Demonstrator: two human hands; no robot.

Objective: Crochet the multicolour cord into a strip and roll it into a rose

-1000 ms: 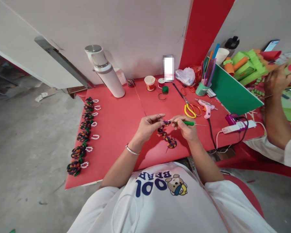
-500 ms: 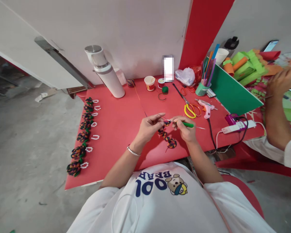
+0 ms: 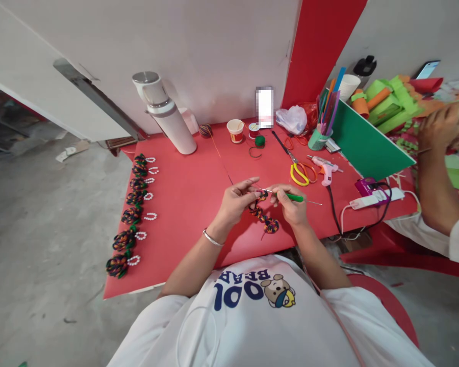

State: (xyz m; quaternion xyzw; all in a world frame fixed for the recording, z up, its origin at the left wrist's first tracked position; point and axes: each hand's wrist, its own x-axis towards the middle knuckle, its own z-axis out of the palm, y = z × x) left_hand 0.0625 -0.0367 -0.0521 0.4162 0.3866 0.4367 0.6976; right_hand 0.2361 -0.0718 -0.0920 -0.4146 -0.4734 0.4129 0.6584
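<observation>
My right hand [image 3: 291, 205] is closed around the green handle of a crochet hook [image 3: 295, 197], whose metal tip points left into the work. Between the fingers of my left hand [image 3: 235, 201] is the upper end of a multicoloured crochet strip [image 3: 258, 211]. The strip hangs down in curls and ends in a round coil near the table's front. A strand of yarn [image 3: 220, 155] runs from my left fingers back to a dark variegated yarn ball [image 3: 205, 130]. My fingers partly hide the stitches at the hook's tip.
Finished-looking yarn flowers with bead loops [image 3: 130, 215] line the red table's [image 3: 183, 204] left edge. A white thermos [image 3: 172, 122], paper cup [image 3: 235, 131], green yarn ball [image 3: 259, 140], yellow-handled scissors [image 3: 299, 173], pink glue gun [image 3: 326, 171] and power strip [image 3: 377, 198] stand around. A co-worker's hand [image 3: 439, 127] works at right.
The hook and my right hand have shifted very slightly left. My left hand stays on the crochet strip. The co-worker's hand at the right has moved a little.
</observation>
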